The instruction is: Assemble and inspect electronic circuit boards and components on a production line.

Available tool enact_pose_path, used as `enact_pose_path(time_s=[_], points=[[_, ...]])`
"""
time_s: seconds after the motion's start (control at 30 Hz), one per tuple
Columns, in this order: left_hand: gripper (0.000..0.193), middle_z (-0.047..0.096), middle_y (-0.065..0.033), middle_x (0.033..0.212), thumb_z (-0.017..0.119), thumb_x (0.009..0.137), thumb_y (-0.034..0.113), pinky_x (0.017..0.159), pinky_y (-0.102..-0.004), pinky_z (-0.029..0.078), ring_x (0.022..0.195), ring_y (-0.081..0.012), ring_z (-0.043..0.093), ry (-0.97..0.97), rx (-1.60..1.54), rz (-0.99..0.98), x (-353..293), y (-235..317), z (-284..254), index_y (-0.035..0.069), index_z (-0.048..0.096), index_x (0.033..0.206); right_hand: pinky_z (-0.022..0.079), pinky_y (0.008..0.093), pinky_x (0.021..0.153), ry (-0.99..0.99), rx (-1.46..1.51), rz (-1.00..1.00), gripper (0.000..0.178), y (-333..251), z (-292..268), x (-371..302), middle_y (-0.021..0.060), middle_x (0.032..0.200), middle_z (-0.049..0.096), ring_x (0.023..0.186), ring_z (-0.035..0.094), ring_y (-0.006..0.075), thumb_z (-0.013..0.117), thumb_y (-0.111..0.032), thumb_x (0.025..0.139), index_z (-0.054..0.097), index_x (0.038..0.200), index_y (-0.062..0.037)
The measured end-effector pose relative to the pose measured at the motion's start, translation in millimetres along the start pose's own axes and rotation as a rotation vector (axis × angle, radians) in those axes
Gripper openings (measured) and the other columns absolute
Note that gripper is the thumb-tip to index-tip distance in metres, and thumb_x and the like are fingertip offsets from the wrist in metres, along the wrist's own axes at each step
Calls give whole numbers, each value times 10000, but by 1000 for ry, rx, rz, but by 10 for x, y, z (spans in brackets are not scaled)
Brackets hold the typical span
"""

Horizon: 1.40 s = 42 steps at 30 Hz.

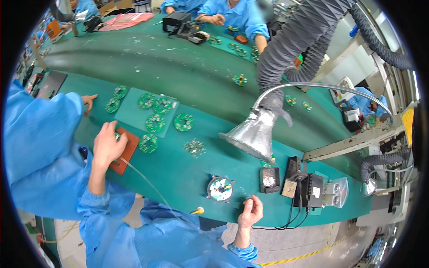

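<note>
My left hand [107, 145] is closed over an orange-brown pad [128, 152] at the left. Between its thumb and fingers a bit of a green round circuit board [118, 136] shows; the rest is under the hand. My right hand [250, 213] is at the table's near edge, fingers curled together; whatever they hold, if anything, is too small to make out. Left of it lies a round fixture [220, 189] with white and dark parts, not touched. Ring-shaped green boards [148, 143] lie just beyond my left hand, several on a pale green mat [129, 109].
A pile of small metal parts [194, 148] lies mid-table. A metal fume hood [252, 134] on a grey hose hangs over the right side. Near it are a black box [269, 180] and a black power unit [312, 190]. A co-worker's hand [89, 103] rests at the left.
</note>
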<state>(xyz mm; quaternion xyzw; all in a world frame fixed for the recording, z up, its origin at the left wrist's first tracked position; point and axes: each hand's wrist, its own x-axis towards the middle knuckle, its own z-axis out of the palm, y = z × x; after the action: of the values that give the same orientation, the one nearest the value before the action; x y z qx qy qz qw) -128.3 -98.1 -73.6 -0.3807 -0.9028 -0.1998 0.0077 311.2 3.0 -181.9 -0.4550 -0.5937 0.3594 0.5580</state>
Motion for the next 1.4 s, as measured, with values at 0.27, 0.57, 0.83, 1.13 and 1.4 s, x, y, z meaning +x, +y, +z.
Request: enact_pose_path(time_s=[0.27, 0.57, 0.83, 1.13, 1.4], points=[[497, 590, -206, 1100, 631, 825, 286, 849, -441, 494, 999, -393, 600, -18, 27, -19, 47, -12, -7, -39, 566, 1195, 464, 217, 643, 4, -43, 34, 202, -7, -1, -20, 52, 833, 626, 703, 565, 95, 612, -84, 931, 614, 1092, 37], [531, 605, -200, 1086, 620, 816, 342, 870, -435, 492, 1010, -379, 603, -39, 32, -12, 18, 28, 6, -32, 581, 1191, 443, 220, 644, 47, -12, 14, 198, -19, 4, 14, 41, 795, 607, 705, 531, 86, 577, -68, 945, 604, 1108, 40], [550, 611, -207, 1069, 627, 807, 330, 884, -431, 487, 1019, -379, 600, -44, -7, -51, -46, -52, -69, -35, 568, 1214, 444, 219, 640, 27, 28, 10, 204, 21, 46, 5, 34, 805, 610, 703, 532, 83, 594, -88, 944, 614, 1109, 31], [530, 612, -218, 1073, 619, 803, 308, 899, -438, 483, 1029, -383, 596, -64, 1, -47, 6, 11, -69, -53, 579, 1190, 451, 206, 634, 28, 43, -6, 200, 52, 20, 19, 29, 817, 615, 689, 542, 78, 610, -91, 939, 616, 1093, 36], [522, 612, -229, 1084, 612, 802, 302, 898, -441, 489, 1018, -392, 604, -72, 11, -55, 26, 57, -67, -62, 590, 1175, 462, 199, 644, 24, 8, 12, 210, 29, 10, 14, 28, 838, 626, 698, 562, 78, 621, -100, 935, 614, 1097, 35]])
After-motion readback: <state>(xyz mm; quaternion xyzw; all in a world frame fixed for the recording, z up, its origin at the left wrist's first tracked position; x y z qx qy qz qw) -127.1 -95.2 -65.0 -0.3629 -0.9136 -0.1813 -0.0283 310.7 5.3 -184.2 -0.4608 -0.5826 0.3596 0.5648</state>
